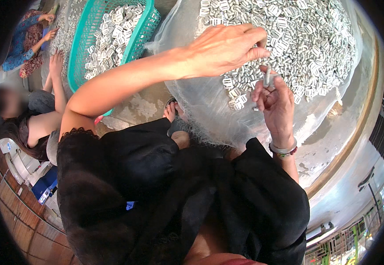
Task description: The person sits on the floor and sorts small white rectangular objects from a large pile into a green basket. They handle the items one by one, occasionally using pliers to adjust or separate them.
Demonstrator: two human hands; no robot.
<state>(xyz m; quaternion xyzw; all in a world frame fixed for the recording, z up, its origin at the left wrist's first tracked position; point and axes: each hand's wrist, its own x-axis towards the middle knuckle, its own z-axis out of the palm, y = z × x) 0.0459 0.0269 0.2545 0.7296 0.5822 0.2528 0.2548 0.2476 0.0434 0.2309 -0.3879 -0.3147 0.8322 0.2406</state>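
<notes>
A large heap of small silvery metal buckles (pixel 284 33), some showing slotted frames, lies on a clear plastic sheet (pixel 209 112) in front of me. My left hand (pixel 227 48) reaches in from the left over the heap, palm down. Its fingers are curled and the thumb is close to the index finger; anything between them is too small to make out. Just below it, my right hand (pixel 276 97) is turned palm up at the near side of the heap. A grey metal buckle (pixel 268 78) stands between its fingers and thumb.
A green plastic basket (pixel 132 42) with more buckles stands to the left of the sheet. At the far left, a person sits close by, with another person's hands (pixel 48 33) beyond, near more scattered pieces. A curved rim (pixel 350 154) runs along the right.
</notes>
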